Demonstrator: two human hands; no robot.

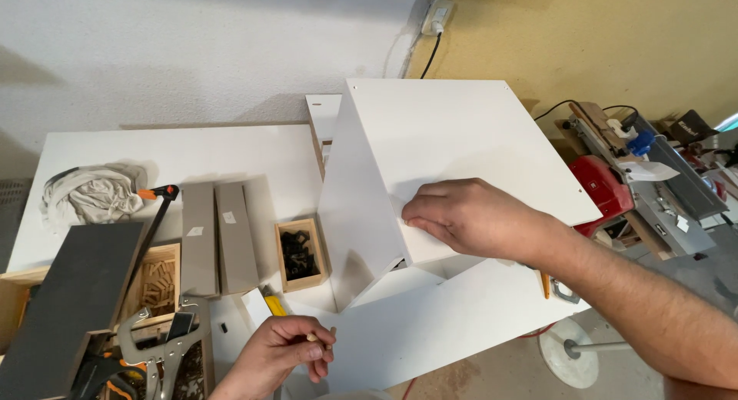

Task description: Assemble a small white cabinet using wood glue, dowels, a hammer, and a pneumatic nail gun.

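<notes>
White tabletop (154, 150) against a pale wall carries a white cabinet box (430, 138) at its right end, where the right hand (473, 215) lies flat with fingers together on the front edge of the top panel. Near the table's front edge, the left hand (280, 358) pinches a small wooden dowel (321, 337) between its fingertips. Just left of the box sits a small wooden tray of black fittings (300, 254), then two grey strips (219, 238), a dark board (73, 292), locking pliers (157, 346) and a crumpled rag (92, 192), while power tools (646, 177) crowd the floor to the right.

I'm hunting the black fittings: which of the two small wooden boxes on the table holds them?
The small wooden box beside the white cabinet, right of the grey strips; the other box, farther left, holds pale wooden dowels.
</notes>
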